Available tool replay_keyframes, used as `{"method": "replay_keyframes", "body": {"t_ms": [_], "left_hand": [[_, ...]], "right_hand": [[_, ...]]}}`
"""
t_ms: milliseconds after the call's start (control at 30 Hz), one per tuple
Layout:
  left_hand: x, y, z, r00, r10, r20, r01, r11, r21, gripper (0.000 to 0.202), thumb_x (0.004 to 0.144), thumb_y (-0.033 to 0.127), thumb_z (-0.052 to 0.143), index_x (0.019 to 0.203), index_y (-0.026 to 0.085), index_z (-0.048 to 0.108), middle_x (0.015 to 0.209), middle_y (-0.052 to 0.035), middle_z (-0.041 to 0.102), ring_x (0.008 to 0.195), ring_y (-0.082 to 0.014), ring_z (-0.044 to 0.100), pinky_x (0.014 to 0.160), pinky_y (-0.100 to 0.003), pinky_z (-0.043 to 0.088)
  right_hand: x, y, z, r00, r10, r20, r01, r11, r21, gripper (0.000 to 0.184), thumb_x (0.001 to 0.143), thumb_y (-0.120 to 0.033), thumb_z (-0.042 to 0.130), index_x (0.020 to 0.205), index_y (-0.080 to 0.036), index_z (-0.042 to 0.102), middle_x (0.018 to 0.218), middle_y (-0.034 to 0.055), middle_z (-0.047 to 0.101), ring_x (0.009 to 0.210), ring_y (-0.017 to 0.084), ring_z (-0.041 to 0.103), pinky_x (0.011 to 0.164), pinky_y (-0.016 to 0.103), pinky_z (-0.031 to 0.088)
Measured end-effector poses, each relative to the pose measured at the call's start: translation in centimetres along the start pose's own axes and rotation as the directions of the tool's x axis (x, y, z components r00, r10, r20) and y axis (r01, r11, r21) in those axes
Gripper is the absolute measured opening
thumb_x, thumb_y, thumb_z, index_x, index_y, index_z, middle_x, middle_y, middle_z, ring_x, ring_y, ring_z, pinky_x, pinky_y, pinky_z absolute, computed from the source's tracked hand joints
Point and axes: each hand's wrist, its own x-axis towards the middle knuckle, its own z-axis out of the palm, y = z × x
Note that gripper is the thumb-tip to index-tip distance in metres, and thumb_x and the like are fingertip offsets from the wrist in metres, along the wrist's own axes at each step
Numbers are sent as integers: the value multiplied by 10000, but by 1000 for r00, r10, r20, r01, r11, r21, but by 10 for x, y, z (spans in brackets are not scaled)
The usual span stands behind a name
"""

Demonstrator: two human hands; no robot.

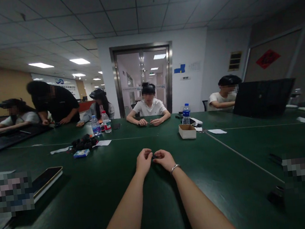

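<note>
Both my arms reach forward over the green table (161,190), and the hands meet near its middle. My left hand (144,161) is closed, its thumb and fingertips pinching one side of a small dark piece (153,156). From the other side my right hand (165,159), with a silver bracelet (175,168) at the wrist, pinches the same piece. It is too small and too covered by fingers for me to tell its kind. The hands hold it close to the tabletop; whether it touches the table I cannot tell.
Beyond my hands stand an open cardboard box (187,131), a water bottle (186,114) and a heap of black parts (84,143) with a blue packet (81,153). A phone (48,179) lies left, a dark object (276,194) right. Several people sit or stand around the table.
</note>
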Motion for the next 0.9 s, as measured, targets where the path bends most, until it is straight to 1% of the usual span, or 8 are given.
{"method": "replay_keyframes", "body": {"t_ms": [200, 300, 400, 467, 567, 667, 800, 900], "left_hand": [[1, -1, 2, 997, 72, 20, -71, 996, -49, 177, 754, 142, 533, 923, 172, 574, 933, -66, 600, 878, -153, 587, 783, -289, 473], [1, -1, 1, 996, 85, -27, -85, 996, 11, 182, 730, 192, 584, 912, 180, 593, 994, -73, 561, 881, -163, 580, 773, -298, 476], [3, -2, 0, 996, 75, -42, -73, 995, 61, 197, 700, 255, 632, 882, 182, 612, 927, -64, 571, 840, -167, 575, 762, -305, 473], [4, -3, 1, 999, 53, -6, -53, 998, 15, 212, 696, 234, 633, 899, 179, 606, 898, -60, 590, 830, -161, 576, 761, -298, 472], [6, -5, 3, 999, 34, 35, -31, 996, -82, 257, 701, 160, 603, 957, 180, 586, 945, -67, 602, 889, -158, 575, 769, -283, 471], [9, -8, 3, 1000, 8, -2, -9, 997, -71, 301, 681, 166, 626, 979, 184, 588, 1020, -85, 578, 917, -174, 568, 755, -289, 474], [13, -12, 2, 998, -57, -27, 55, 996, -65, 298, 680, 256, 656, 958, 165, 597, 899, -83, 608, 824, -179, 588, 762, -328, 476], [16, -15, 2, 998, -57, 26, 60, 986, -158, 275, 700, 210, 631, 967, 157, 588, 890, -83, 626, 853, -173, 595, 805, -330, 468]], "right_hand": [[-1, 0, 3, 998, -59, 21, 62, 972, -227, 249, 558, -180, 693, 792, -152, 612, 758, 24, 640, 684, 137, 579, 661, 268, 462], [-2, -2, 4, 994, -107, 33, 112, 953, -281, 204, 589, -210, 674, 776, -159, 611, 752, 20, 640, 694, 141, 584, 662, 262, 463], [-2, -5, 4, 985, -169, 31, 170, 926, -338, 188, 599, -226, 658, 771, -167, 609, 748, 18, 637, 703, 148, 586, 670, 267, 465], [-2, -6, 2, 980, -198, 31, 195, 908, -371, 182, 598, -223, 649, 768, -172, 606, 752, 18, 636, 708, 151, 585, 679, 272, 466], [0, -8, 1, 978, -203, 39, 203, 904, -376, 177, 603, -204, 625, 775, -170, 602, 769, 23, 634, 724, 153, 585, 695, 272, 465], [1, -9, 1, 979, -202, 37, 201, 912, -358, 180, 626, -227, 606, 796, -168, 600, 765, 21, 628, 717, 150, 579, 685, 268, 462], [3, -7, 1, 975, -217, 47, 219, 906, -362, 194, 628, -239, 605, 812, -177, 599, 760, 12, 620, 707, 146, 574, 666, 263, 460], [6, -5, 0, 979, -198, 52, 203, 909, -365, 214, 619, -227, 612, 827, -175, 610, 780, 20, 626, 727, 150, 579, 680, 266, 461]]}}
